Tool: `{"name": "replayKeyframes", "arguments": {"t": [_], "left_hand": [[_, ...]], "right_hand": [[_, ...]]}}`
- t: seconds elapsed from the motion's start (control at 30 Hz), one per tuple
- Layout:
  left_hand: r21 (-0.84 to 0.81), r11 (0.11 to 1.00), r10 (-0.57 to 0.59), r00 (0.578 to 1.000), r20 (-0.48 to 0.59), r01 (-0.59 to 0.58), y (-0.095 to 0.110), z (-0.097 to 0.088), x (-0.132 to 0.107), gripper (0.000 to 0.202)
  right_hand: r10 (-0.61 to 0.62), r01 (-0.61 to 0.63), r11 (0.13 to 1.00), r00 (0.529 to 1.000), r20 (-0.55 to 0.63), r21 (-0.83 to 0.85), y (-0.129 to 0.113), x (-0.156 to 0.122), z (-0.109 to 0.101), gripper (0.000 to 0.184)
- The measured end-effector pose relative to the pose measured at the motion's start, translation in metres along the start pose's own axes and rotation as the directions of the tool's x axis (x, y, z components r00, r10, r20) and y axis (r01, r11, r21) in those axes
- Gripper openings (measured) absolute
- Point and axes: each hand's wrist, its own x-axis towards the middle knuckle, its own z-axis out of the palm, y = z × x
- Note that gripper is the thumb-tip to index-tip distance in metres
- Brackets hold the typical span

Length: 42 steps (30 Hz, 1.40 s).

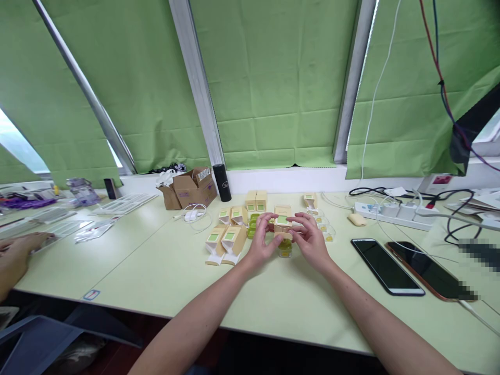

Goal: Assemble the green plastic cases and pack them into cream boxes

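Note:
My left hand (262, 237) and my right hand (310, 240) grip a small cream carton (283, 221) with a green label from either side, its end flap folded toward me. Just below the flap sits a small clear container (285, 252) with something yellow in it; whether it touches the carton I cannot tell. Left of my hands lie cartons of the same kind with open flaps, one of them a nearer carton (233, 237). Green containers (253, 223) stand beside my left fingers, partly hidden. Clear round containers (327, 232) with yellow spots lie beyond my right hand.
Two cartons (256, 200) stand behind, another carton (310, 202) at back right. A cardboard box (193, 188) and black cylinder (222, 183) are by the wall. Two phones (386, 265), a power strip (394, 212) and cables occupy the right. Another person's hand (23, 252) is far left.

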Motion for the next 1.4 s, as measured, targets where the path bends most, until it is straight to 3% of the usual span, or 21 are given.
{"name": "replayKeyframes", "arguments": {"t": [0.4,1.07,1.4], "left_hand": [[-0.183,0.973,-0.156,0.985,-0.079,0.139,-0.0023,-0.0008,0.0027,0.055],[-0.190,0.972,-0.163,0.979,-0.118,0.139,-0.0001,-0.0008,0.0035,0.049],[-0.096,0.992,-0.097,0.985,-0.146,0.083,0.0003,0.0004,0.0037,0.046]], "right_hand": [[-0.050,0.050,0.999,0.992,0.119,0.003,0.0029,-0.0039,-0.0003,0.038],[-0.083,0.086,0.996,0.988,0.130,-0.020,-0.0001,-0.0064,0.0011,0.039],[-0.074,0.078,0.996,0.991,0.112,-0.031,-0.0021,-0.0066,0.0024,0.040]]}}
